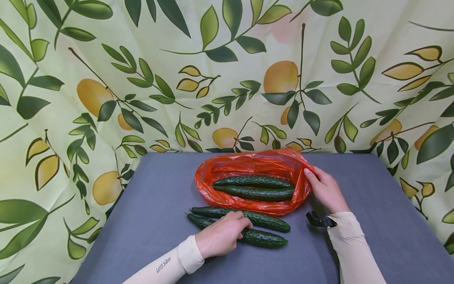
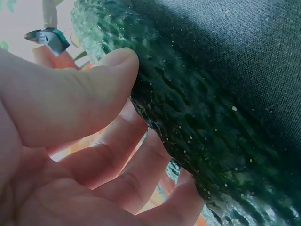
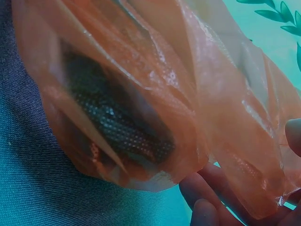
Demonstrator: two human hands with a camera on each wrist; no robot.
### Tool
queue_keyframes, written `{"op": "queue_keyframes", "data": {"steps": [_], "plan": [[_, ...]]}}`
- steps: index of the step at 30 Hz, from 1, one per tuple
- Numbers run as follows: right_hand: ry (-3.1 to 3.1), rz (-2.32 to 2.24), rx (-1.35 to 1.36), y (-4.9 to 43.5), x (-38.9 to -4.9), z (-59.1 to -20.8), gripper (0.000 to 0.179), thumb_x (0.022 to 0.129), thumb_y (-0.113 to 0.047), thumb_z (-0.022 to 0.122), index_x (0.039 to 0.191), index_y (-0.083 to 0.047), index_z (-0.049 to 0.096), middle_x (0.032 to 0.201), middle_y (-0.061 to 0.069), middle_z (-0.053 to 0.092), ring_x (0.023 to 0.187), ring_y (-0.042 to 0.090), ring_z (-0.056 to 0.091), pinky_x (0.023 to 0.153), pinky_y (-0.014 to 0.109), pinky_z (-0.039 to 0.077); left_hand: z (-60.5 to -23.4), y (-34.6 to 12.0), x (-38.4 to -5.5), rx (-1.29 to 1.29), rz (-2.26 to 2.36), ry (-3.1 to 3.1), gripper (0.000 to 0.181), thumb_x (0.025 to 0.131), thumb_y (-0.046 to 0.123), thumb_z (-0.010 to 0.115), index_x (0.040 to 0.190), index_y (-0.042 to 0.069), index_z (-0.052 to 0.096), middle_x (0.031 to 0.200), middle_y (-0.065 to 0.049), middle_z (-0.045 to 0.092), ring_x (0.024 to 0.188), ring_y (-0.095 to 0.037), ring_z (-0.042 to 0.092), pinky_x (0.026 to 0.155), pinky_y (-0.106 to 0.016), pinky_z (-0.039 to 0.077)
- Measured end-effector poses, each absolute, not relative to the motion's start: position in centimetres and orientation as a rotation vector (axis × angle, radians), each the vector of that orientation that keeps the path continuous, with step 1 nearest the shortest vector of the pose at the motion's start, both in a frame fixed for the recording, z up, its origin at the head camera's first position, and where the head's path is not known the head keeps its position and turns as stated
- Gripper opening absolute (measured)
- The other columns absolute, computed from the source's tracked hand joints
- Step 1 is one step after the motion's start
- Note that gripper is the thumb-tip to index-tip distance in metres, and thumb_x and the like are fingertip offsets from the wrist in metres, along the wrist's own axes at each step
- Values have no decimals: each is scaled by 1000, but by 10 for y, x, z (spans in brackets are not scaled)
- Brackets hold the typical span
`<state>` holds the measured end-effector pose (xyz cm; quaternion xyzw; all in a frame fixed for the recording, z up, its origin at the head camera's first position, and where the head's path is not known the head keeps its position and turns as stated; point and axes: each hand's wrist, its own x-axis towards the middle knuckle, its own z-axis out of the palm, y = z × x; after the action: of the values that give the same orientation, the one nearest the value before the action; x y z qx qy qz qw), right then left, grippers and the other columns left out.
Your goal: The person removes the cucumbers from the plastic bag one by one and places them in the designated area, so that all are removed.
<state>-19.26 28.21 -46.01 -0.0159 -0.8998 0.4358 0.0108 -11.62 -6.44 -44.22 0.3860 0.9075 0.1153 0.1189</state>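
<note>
A red plastic bag [image 1: 248, 165] lies with its mouth spread wide, and two dark green cucumbers [image 1: 255, 192] rest side by side inside it. In front of the bag, two more lie on the table: a farther cucumber [image 1: 269, 220] and a nearer cucumber [image 1: 266, 238]. My left hand [image 1: 223, 233] grips the nearer one around its middle; in the left wrist view the thumb lies along one side of this cucumber [image 2: 202, 122], fingers on the other. My right hand [image 1: 328, 189] pinches the bag's right rim. Through the bag film [image 3: 225, 108], a cucumber end shows dimly in the right wrist view.
A grey cloth covers the table [image 1: 152, 185]. Behind and beside it hangs a curtain [image 1: 227, 98] printed with leaves and fruit. A black band [image 1: 320, 221] is on the right wrist.
</note>
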Motion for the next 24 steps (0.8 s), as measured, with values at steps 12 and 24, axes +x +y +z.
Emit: {"op": "queue_keyframes", "data": {"steps": [12, 24], "plan": [[-2820, 1372, -66, 282, -194, -462, 69, 113, -60, 37, 154, -6, 56, 108, 16, 68, 98, 29, 57, 77, 32, 48, -449, -66, -115, 1110, 342, 2674, 34, 96, 3, 76, 126, 21, 74, 111, 7, 67, 107, -9, 65, 98, -26, 57], [-2816, 1397, -67, 281, -192, -459, 71, 113, -62, 37, 154, -7, 55, 113, 17, 69, 101, 30, 58, 81, 33, 49, -432, -66, -121, 1147, 503, 2629, 29, 101, 13, 75, 130, 16, 74, 122, 2, 73, 114, -7, 68, 103, -26, 57]]}}
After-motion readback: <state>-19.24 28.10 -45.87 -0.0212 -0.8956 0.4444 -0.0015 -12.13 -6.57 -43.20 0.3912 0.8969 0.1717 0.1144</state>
